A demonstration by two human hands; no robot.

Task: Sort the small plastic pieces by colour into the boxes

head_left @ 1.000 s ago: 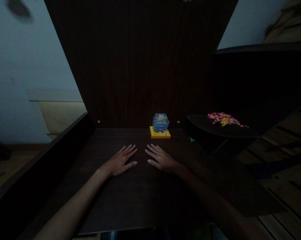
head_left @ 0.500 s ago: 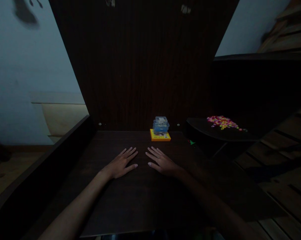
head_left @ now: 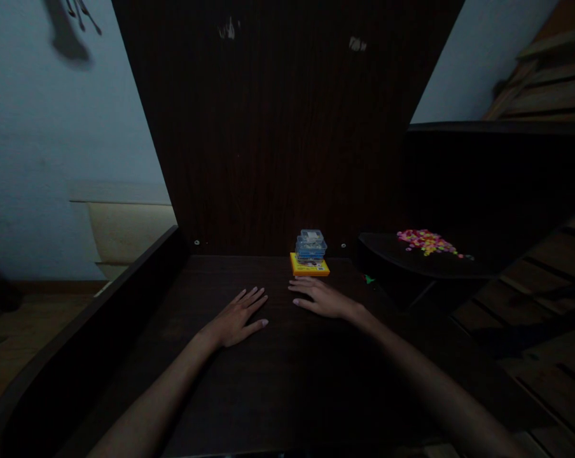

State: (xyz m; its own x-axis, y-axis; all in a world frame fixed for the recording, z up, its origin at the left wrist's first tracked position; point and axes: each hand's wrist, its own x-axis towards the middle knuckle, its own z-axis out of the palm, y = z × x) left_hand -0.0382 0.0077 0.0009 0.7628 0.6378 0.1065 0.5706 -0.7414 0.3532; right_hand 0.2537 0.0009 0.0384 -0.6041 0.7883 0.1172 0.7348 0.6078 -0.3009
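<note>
My left hand (head_left: 237, 319) lies flat on the dark wooden desktop (head_left: 249, 388), fingers spread and nothing in it. Over the desktop, a little farther forward, my right hand (head_left: 322, 298) is empty, its fingers stretched out to the left. Just beyond its fingers sits a yellow-orange flat box (head_left: 297, 268). Stacked on that box are several small clear plastic cases (head_left: 310, 245), bluish in tint. Whether the right fingertips touch the box's front edge I cannot tell.
A small shelf (head_left: 380, 245) on the right bears a pile of colourful little pieces (head_left: 428, 242). Below it lies a small green item (head_left: 369, 279). A raised side board (head_left: 125, 289) borders the desk's left, and a tall dark panel (head_left: 278, 140) stands at the back.
My right hand has lifted and moved forward and right, nearer the yellow-orange box. The left hand stays flat on the desktop. The whole view has shifted slightly.
</note>
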